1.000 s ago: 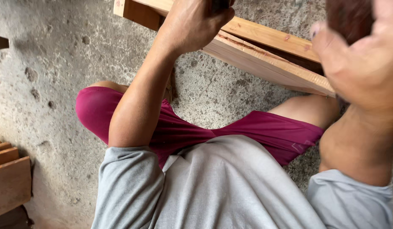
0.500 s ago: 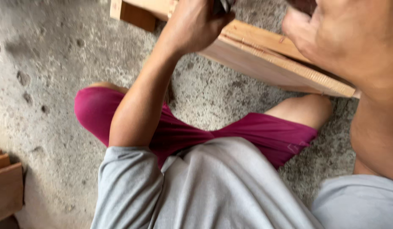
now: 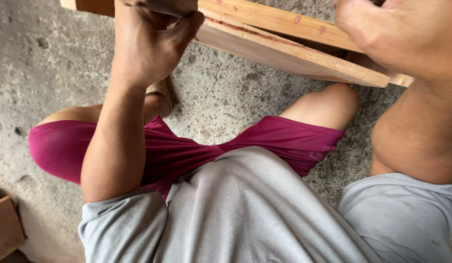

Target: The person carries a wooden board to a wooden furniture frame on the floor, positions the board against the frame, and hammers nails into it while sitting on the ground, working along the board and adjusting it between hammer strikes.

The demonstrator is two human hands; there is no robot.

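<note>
Over concrete floor (image 3: 245,97) | left hand (image 3: 148,44) fingers curled around dark object, touching wooden board (image 3: 284,53) | right hand (image 3: 401,34) above board, finger state unclear

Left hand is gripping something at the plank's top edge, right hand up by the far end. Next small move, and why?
Probably steady the wooden plank first: the left hand is closed on something at its edge, the right hand is raised above it, and the plank lies tilted over the concrete floor.

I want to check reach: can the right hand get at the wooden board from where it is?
Probably yes. The right hand hangs just above the board, with nothing visible between them.
</note>
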